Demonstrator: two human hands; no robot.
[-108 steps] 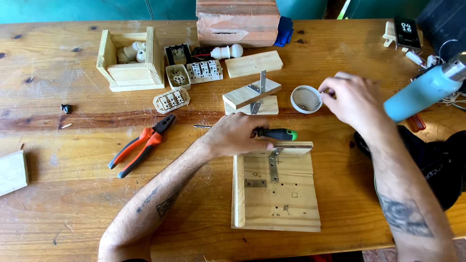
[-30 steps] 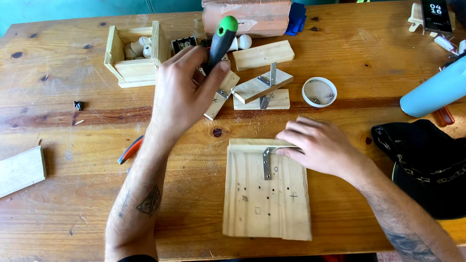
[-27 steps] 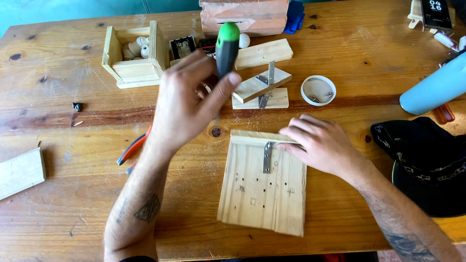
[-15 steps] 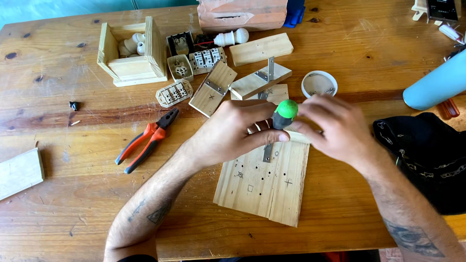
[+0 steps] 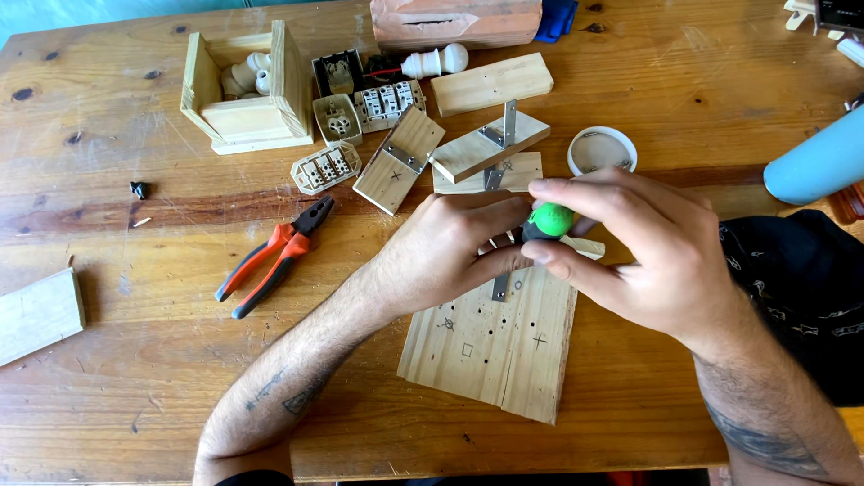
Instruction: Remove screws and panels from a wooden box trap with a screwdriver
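Screwdriver (image 5: pixel 550 220) (green-capped, black shaft) is held upright over the top edge of the pine board (image 5: pixel 493 340), at centre of view; right hand (image 5: pixel 652 256) is closed around the green cap from 3 o'clock, thumb and fingers pinching it; left hand (image 5: pixel 450 252) is curled round the lower shaft from 9 o'clock, steadying the tip; the tip itself is hidden by the fingers.

Progress, as judged: metal bracket (image 5: pixel 500 286) is seen lying on the board just below the left hand, so it is placed; whether its screw is seated cannot be told (contact point is covered); driving looks under way, not finished; several drilled holes and pencil marks lower on the board are still unused, so more fixing appears to be left.

Count:
- boards with brackets fitted: two, at 12 o'clock of the hands (image 5: pixel 489 144) and (image 5: pixel 398 159);
- plain wood blocks: one at 12 o'clock (image 5: pixel 491 83), one at 9 o'clock at the table edge (image 5: pixel 38 315);
- pliers (image 5: pixel 274 256): one, red-handled, at 9 o'clock;
- small white dish (image 5: pixel 601 149): one, at 1 o'clock;
- open wooden box (image 5: pixel 245 90): one, at 11 o'clock;
- socket/switch inserts beside the box: about four.
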